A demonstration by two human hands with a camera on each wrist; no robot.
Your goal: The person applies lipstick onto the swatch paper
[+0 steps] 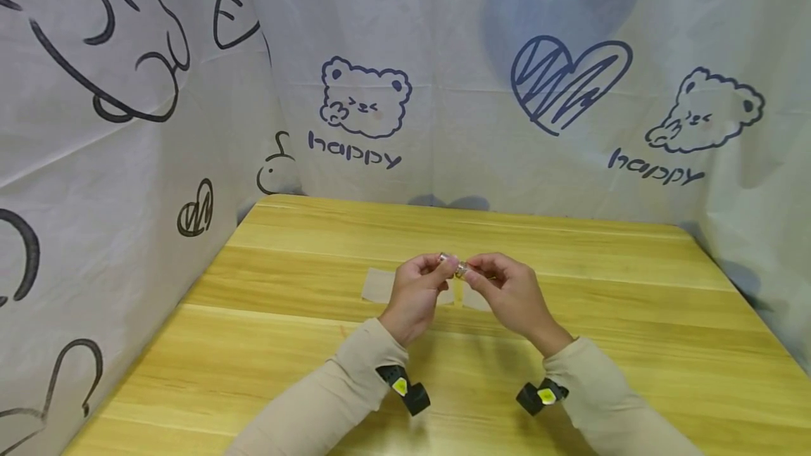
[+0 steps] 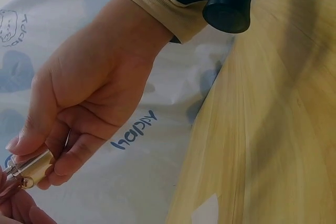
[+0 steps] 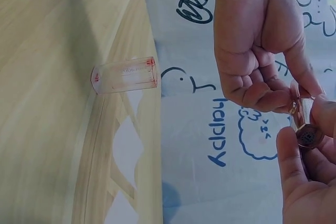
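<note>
Both hands meet over the table, holding a small shiny metal tube [image 1: 461, 270] with gold and silver parts. My left hand [image 1: 415, 294] pinches its gold body between thumb and fingers. At the other end, the thumb and fingers of my right hand [image 1: 514, 294] grip it beside a small gold ring [image 2: 27, 182]. In the right wrist view, the tube's faceted end [image 3: 310, 136] has a dark, patterned face. The fingertips hide much of the tube, so its exact kind cannot be told.
Beyond the hands, pale paper pieces [image 1: 378, 286] lie on the wood-grain table [image 1: 285, 357]. A clear, red-tinted case [image 3: 125, 77] lies on its side there. White cloth [image 1: 456, 132] with drawings hangs behind the table and at its left.
</note>
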